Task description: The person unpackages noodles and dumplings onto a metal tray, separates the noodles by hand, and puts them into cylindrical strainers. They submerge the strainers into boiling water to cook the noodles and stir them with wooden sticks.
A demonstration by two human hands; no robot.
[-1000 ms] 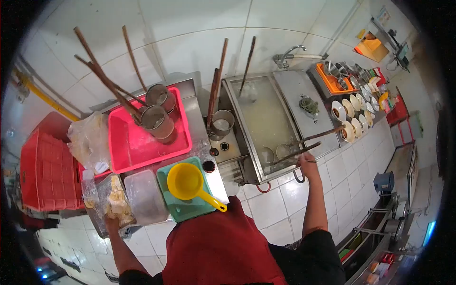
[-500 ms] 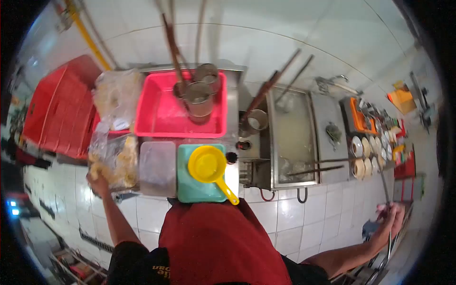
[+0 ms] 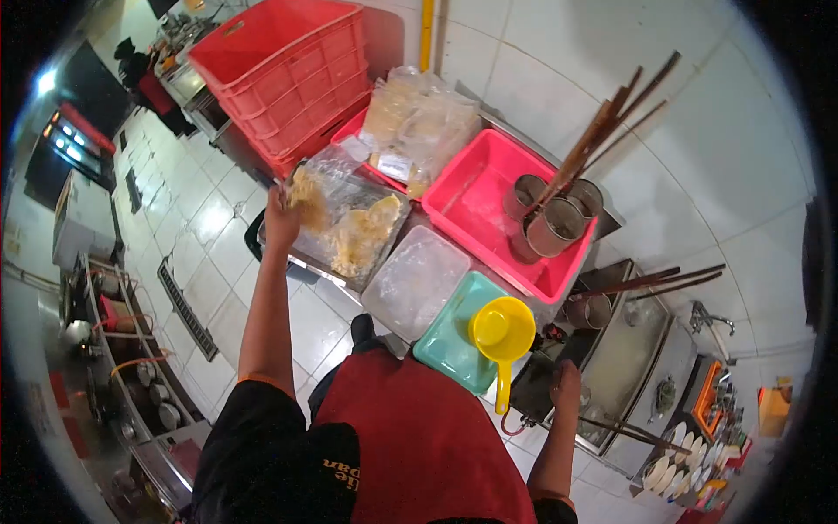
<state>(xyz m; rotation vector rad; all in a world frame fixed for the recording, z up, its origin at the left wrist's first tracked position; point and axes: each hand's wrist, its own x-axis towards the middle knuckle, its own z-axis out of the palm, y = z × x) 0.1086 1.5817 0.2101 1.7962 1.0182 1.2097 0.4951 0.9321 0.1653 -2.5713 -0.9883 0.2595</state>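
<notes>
My left hand (image 3: 281, 220) is closed on a bundle of pale yellow noodles (image 3: 308, 199) above the left end of the counter. Beneath and beside it lies a clear plastic bag (image 3: 345, 179) on a metal tray, with more yellow noodles (image 3: 367, 231) spread on it. My right hand (image 3: 566, 382) is over the front edge of the metal boiler (image 3: 642, 362); its fingers are small and blurred here. A yellow dipper (image 3: 491, 323) rests on a green tray lid (image 3: 449, 336) between my hands, beside a translucent container lid (image 3: 415, 284).
A pink basin (image 3: 471, 188) holds metal strainer cups (image 3: 556, 229) with long wooden handles. Stacked red crates (image 3: 292, 87) stand at the left, by bagged noodles (image 3: 419, 122). White bowls (image 3: 668, 472) are at the lower right. Another person (image 3: 148, 83) stands far back left.
My view has turned left, so the counter appears tilted. My right hand has come in from the far right to the boiler's front. The noodles in my left hand are raised from the bag.
</notes>
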